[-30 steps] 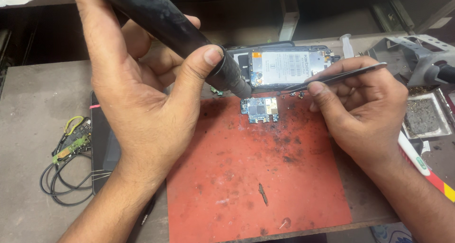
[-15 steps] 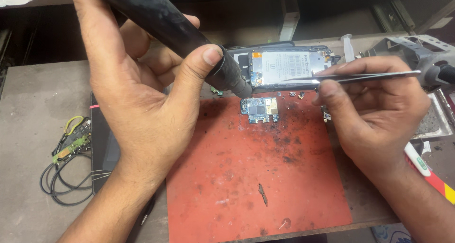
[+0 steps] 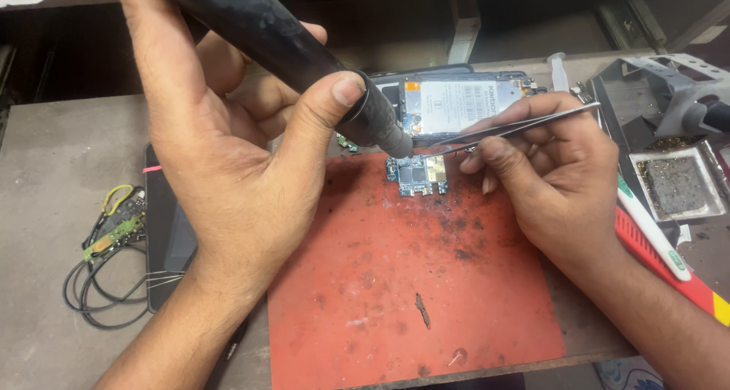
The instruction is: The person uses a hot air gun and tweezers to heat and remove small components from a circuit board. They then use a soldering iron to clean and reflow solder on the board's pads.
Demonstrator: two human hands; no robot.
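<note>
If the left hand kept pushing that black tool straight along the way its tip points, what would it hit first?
Most likely the small blue circuit board on the red mat: the left hand aims the black tool down-right at it. Tweezers sit close alongside; depth is unclear.

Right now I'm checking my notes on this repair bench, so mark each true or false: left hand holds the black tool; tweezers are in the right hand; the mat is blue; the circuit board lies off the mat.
1. The left hand holds the black tool: true.
2. The right hand holds the tweezers: true.
3. The mat is blue: false, it is red.
4. The small circuit board lies off the mat: false, it rests on the mat's upper edge.
</note>
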